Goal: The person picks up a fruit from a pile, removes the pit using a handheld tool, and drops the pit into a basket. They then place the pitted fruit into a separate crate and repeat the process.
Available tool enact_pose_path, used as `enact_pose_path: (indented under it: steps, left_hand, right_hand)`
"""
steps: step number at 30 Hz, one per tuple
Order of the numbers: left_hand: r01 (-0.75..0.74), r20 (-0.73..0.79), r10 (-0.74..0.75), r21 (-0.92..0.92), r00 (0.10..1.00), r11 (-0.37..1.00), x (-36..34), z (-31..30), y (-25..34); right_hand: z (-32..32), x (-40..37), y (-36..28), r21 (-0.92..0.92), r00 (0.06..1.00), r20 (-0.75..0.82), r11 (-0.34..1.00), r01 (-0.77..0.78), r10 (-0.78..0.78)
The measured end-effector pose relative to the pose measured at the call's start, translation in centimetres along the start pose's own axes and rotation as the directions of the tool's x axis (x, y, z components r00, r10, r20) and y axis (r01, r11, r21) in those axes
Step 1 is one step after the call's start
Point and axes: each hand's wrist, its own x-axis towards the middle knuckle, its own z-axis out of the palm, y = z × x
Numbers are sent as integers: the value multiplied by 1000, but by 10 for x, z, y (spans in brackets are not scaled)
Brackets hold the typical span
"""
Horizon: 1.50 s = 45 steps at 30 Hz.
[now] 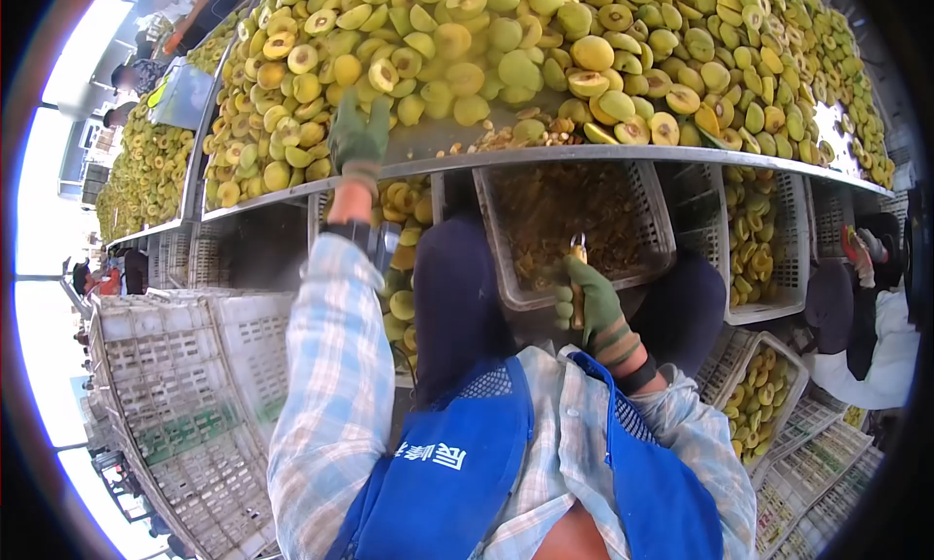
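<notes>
My left hand (358, 137), in a green glove, is stretched over the near edge of the metal table (418, 144). Its fingers are spread and touch or hover just by the heap of halved yellow-green stone fruit (389, 49), which look like apricots. Over my lap, my right hand (598, 312), also green-gloved, grips a small hand tool (578, 278) with a wood-coloured handle and a short shiny metal tip. That tip points up and away from me. Loose pits and scraps (530, 135) lie along the table edge between fruit and rim.
A crate of brown pits or scraps (574, 210) sits between my knees. Fruit-filled crates (759, 239) stand under the table, with more fruit (401, 307) by my left knee. Stacked white crates (185, 385) rise at left. Another person's sleeve (866, 361) shows at right.
</notes>
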Motion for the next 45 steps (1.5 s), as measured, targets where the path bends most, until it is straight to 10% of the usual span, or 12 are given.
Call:
enact_pose_path:
  steps: [3, 6, 8, 10, 25, 45]
  left_hand:
    - [234, 234, -252, 103, 939, 967, 54, 20, 31]
    - [160, 68, -177, 208, 982, 965, 64, 63, 3]
    - [397, 134, -375, -354, 917, 847, 58, 71, -14]
    - [560, 366, -448, -695, 816, 452, 38, 43, 5]
    - [788, 808, 190, -444, 558, -427, -128, -67, 206]
    - [689, 690, 68, -724, 721, 39, -169, -100, 264]
  right_hand:
    - [-2, 1, -3, 56, 1000, -30, 998, 8, -7]
    - [-2, 3, -9, 47, 1000, -28, 999, 11, -10]
    - [3, -1, -12, 42, 999, -22, 999, 33, -32]
    - [12, -9, -19, -60, 996, -12, 994, 91, -92]
    - [53, -77, -16, -311, 947, 203, 901, 304, -249]
    - [40, -116, 0, -508, 924, 206, 772, 383, -323]
